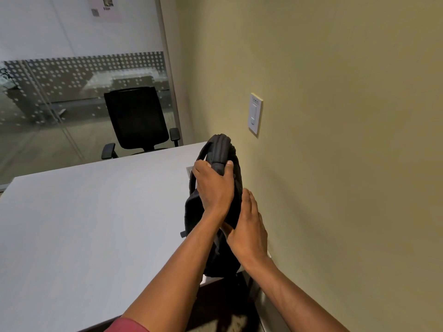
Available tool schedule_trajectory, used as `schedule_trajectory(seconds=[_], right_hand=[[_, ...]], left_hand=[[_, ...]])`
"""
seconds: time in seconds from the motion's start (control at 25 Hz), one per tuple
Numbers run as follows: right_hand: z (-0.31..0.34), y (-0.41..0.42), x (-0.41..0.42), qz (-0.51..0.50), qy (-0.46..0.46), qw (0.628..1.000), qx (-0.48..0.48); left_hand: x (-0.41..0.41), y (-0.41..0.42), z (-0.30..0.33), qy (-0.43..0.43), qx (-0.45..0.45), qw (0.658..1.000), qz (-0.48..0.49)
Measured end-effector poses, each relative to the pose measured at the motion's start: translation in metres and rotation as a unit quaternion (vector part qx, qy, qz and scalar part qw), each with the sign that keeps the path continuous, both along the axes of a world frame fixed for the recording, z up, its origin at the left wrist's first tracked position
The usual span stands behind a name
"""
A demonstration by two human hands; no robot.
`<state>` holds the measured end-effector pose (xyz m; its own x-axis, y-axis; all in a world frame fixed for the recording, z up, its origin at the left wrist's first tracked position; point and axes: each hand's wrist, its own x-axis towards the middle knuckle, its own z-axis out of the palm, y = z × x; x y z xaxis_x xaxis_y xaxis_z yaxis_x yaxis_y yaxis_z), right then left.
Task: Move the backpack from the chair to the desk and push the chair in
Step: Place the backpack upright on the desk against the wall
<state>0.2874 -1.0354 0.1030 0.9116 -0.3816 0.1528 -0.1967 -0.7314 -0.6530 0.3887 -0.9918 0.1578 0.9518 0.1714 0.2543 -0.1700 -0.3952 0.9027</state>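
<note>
While the left hand (pixel 213 185) clasps the top of the backpack (pixel 221 149) and the right hand (pixel 249 226) lies flat against its side, the backpack stands at the desk (pixel 96 212) edge by the wall, placement nearly complete; next, release and push in the chair, unseen here.

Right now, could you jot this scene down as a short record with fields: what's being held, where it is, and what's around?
item: black backpack, upright
place: on the desk, at its right edge beside the wall
left hand: gripping the backpack's top
right hand: flat against the backpack's side, fingers open
far side of desk: black office chair
on wall: light switch
</note>
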Motion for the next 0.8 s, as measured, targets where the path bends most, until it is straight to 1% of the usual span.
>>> schedule_trajectory(seconds=[0.12, 0.24, 0.32, 0.4, 0.44, 0.52, 0.64, 0.72, 0.8], right_hand=[[0.0, -0.007, 0.014, -0.038, 0.013, 0.999, 0.004], [-0.002, -0.019, 0.025, -0.078, -0.01, 0.997, -0.003], [-0.002, -0.029, 0.029, -0.089, -0.026, 0.996, 0.002], [-0.001, -0.04, 0.031, -0.092, -0.027, 0.995, 0.004], [-0.001, -0.045, 0.032, -0.093, -0.023, 0.995, 0.005], [-0.001, -0.056, 0.038, -0.102, -0.028, 0.994, 0.007], [-0.004, -0.07, 0.048, -0.138, -0.037, 0.99, 0.014], [-0.005, -0.079, 0.052, -0.161, -0.04, 0.986, 0.03], [-0.006, -0.088, 0.054, -0.179, -0.034, 0.982, 0.041]], left_hand=[[0.003, -0.003, 0.001, 0.004, 0.019, 0.999, -0.043], [0.013, 0.0, -0.002, 0.015, 0.02, 0.993, -0.113], [0.019, 0.008, -0.004, 0.012, 0.066, 0.991, -0.117], [0.029, 0.016, -0.007, -0.024, 0.129, 0.987, -0.097], [0.035, 0.019, -0.009, -0.046, 0.157, 0.981, -0.109], [0.051, 0.023, -0.015, -0.066, 0.203, 0.96, -0.183], [0.063, 0.024, -0.032, -0.022, 0.228, 0.934, -0.273], [0.064, 0.027, -0.057, 0.027, 0.245, 0.922, -0.299], [0.062, 0.032, -0.086, 0.077, 0.3, 0.9, -0.307]])
